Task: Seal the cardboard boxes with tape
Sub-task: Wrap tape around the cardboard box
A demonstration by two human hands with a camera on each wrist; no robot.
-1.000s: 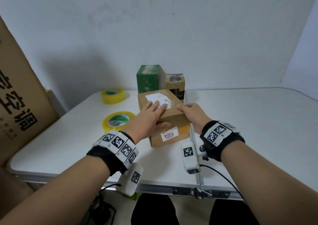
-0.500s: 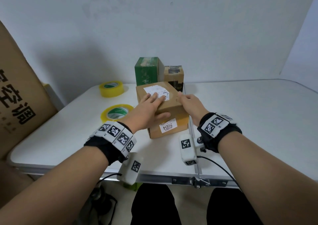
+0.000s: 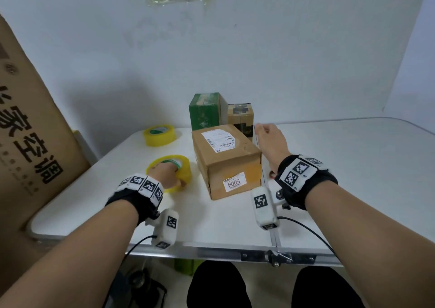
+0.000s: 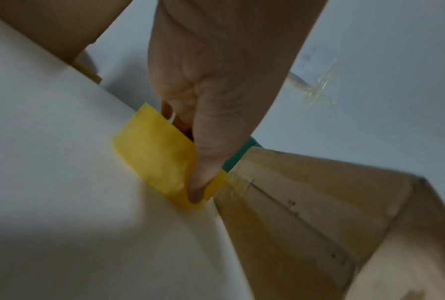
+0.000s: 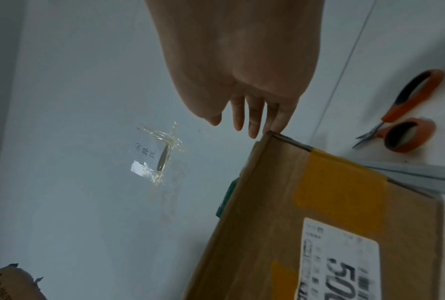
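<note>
- The step in hand looks like fetching the tape: the left hand grips the near tape roll, fingers hooked through its core and thumb pressed on the yellow outer band, as the left wrist view shows.
- That roll rests on the white table, just left of the brown cardboard box, close to it but apart.
- The right hand hangs relaxed with straight fingers, holding nothing, at the box's far right edge; whether a fingertip touches the corner, I cannot tell.
- The box sits mid-table, flaps down, with a yellow strip already on its near face.
- Next move, by my judgement: lift the roll, find and peel its free end, and let the right hand steady the box.
- The scissors lie on the table to the right, handy for cutting.
- A second tape roll lies farther left.
</note>
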